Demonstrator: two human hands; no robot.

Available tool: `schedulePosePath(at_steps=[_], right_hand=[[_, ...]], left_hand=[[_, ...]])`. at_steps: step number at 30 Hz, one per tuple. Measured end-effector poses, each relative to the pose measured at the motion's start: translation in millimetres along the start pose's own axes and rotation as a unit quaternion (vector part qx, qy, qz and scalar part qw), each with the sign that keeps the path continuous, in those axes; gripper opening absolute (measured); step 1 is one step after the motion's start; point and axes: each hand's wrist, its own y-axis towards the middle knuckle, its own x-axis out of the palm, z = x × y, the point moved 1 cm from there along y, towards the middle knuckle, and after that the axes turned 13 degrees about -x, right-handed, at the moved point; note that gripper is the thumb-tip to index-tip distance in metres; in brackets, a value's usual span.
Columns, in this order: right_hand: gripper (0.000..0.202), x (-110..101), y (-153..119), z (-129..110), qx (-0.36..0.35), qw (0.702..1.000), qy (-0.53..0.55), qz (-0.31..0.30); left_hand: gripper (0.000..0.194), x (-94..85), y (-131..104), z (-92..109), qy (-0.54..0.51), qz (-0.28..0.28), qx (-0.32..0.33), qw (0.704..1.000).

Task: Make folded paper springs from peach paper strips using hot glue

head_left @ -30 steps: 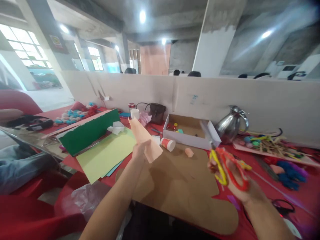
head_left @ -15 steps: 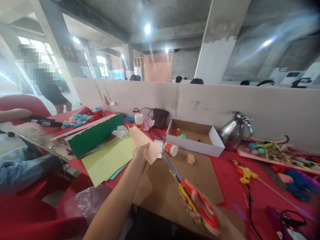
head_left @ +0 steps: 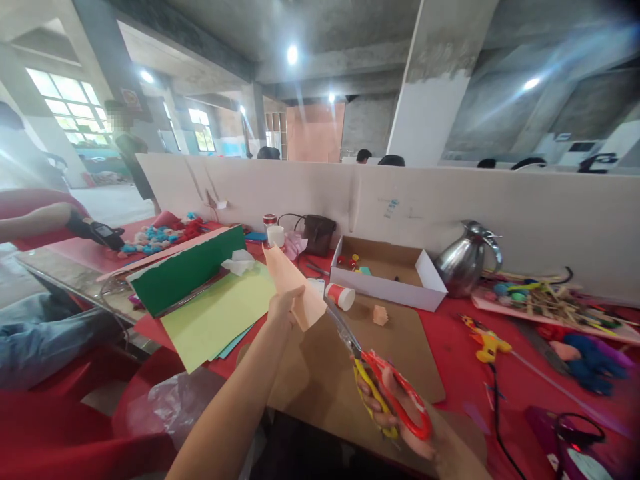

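Note:
My left hand (head_left: 286, 305) is closed on a sheet of peach paper (head_left: 306, 308), held up above the brown cardboard mat (head_left: 320, 373). My right hand (head_left: 395, 410) grips a pair of scissors (head_left: 357, 347) with one red and one yellow handle. Their blades point up and left, with the tips at the paper's right edge; whether they touch it I cannot tell. Behind the paper, a red and white paper cup (head_left: 341, 297) lies on its side. A small cut piece of peach paper (head_left: 380, 315) rests on the mat.
Yellow-green paper sheets (head_left: 215, 313) and a green board (head_left: 187, 273) are at the left. Behind the mat stands a white open box (head_left: 395, 293), with a steel jug (head_left: 465, 257) beside it. A yellow glue gun (head_left: 493, 347) lies at the right. Another person's arm (head_left: 37, 223) reaches in from the left.
The scissors' handles have come slightly apart, and the peach paper has shifted a little right. At the left, the other person's arm has lifted a dark handheld object. A background walker has moved right.

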Motion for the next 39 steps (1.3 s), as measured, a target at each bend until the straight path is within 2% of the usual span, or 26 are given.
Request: schedulePosePath(at_steps=[3, 7, 9, 14, 17, 20, 24, 29, 39], right_hand=[[0.055, -0.2, 0.6, 1.9, -0.009, 0.999, 0.032, 0.006], [0.058, -5.5, -3.7, 2.5, -0.034, 0.997, 0.071, 0.011], [0.061, -10.7, -8.3, 2.2, -0.040, 0.995, 0.093, 0.010], [0.068, -16.9, -20.1, 1.8, -0.051, 0.990, 0.133, 0.010], [0.070, -12.7, -23.3, 1.2, -0.055, 0.983, 0.172, 0.021], [0.072, -7.9, -24.9, 0.6, -0.045, 0.978, 0.202, 0.021], [0.079, -4.7, -27.6, 1.2, -0.045, 0.976, 0.215, 0.010], [0.077, -1.4, -31.6, 1.7, -0.028, 0.968, 0.249, 0.003], [0.076, -7.8, -39.7, -0.4, 0.002, 0.961, 0.276, 0.010]], left_hand=[[0.045, 3.4, -8.6, -9.7, 0.041, -0.019, 0.001, 0.999], [0.044, 8.1, -22.4, -21.9, 0.096, -0.118, 0.069, 0.986], [0.045, 9.4, -26.3, -25.1, 0.112, -0.158, 0.081, 0.978], [0.053, 11.1, -28.5, -28.1, 0.145, -0.207, 0.088, 0.963], [0.057, 11.7, -31.8, -31.3, 0.142, -0.219, 0.112, 0.959], [0.059, 10.7, -36.3, -34.0, 0.140, -0.219, 0.104, 0.960], [0.058, 8.4, -39.3, -32.4, 0.143, -0.223, 0.103, 0.959], [0.055, 8.6, -42.0, -30.0, 0.146, -0.214, 0.121, 0.958], [0.054, 8.8, -45.0, -26.9, 0.178, -0.217, 0.140, 0.950]])
